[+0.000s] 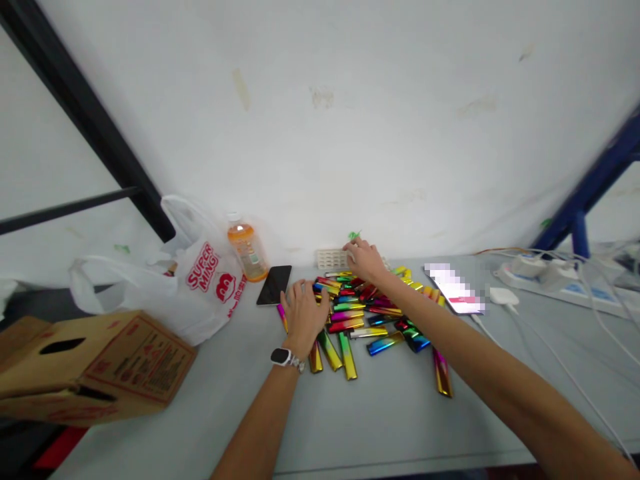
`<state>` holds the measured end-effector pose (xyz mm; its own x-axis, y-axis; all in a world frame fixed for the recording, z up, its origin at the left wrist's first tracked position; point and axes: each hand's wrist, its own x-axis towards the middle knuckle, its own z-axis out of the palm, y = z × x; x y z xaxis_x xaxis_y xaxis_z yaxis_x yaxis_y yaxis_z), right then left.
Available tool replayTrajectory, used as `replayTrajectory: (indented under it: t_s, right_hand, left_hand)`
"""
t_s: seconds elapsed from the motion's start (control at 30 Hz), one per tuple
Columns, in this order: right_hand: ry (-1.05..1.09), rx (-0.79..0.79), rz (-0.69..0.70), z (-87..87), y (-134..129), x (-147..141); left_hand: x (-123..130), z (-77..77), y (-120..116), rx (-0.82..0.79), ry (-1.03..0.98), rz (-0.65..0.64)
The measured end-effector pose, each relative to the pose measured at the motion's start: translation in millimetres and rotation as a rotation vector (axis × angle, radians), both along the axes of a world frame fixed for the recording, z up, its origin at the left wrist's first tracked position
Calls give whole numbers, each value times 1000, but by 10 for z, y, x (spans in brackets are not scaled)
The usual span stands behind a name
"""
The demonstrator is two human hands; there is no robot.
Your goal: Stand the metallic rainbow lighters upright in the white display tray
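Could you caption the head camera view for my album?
Two hands, left and right, among shiny multicoloured pieces on a grey table.

Table front [185, 420]: passable between carton [135, 367] and left forearm [263, 420].
Shiny pieces [349, 315]: blocking centre.
White cables [596, 287]: crossing right side.
Wall [360, 147]: closing rear.

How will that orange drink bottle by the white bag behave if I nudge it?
The bottle shows orange up to its shoulder, so probably has some weight. Tall and narrow, it could tip if pushed near the cap. Its rounded body might then roll.
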<state>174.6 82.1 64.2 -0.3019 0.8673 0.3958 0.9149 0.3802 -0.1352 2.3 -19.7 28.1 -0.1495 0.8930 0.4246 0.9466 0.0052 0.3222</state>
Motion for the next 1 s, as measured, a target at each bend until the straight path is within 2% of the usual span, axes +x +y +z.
replayTrajectory:
  t_s: [0.17,0.37,0.53,0.67,0.8,1.0]
  right_hand:
    - [-170,-15,82,-14,83,62]
    - [-270,39,91,-23,140,78]
    - [-313,33,49,10,236,18]
    - [-345,42,66,33,296,-3]
    - [-296,14,57,58,337,40]
    - [-213,-87,42,-11,291,117]
  left_hand:
    - [46,-116,28,-55,-139,-74]
    - [167,-55,90,-16,-276,-191]
    - [31,-5,76,40,-158,-75]
    - [-61,-48,57,-36,-134,-23]
    - [7,-85,76,-74,-189,-113]
    - [81,-115,137,7,-291,-227]
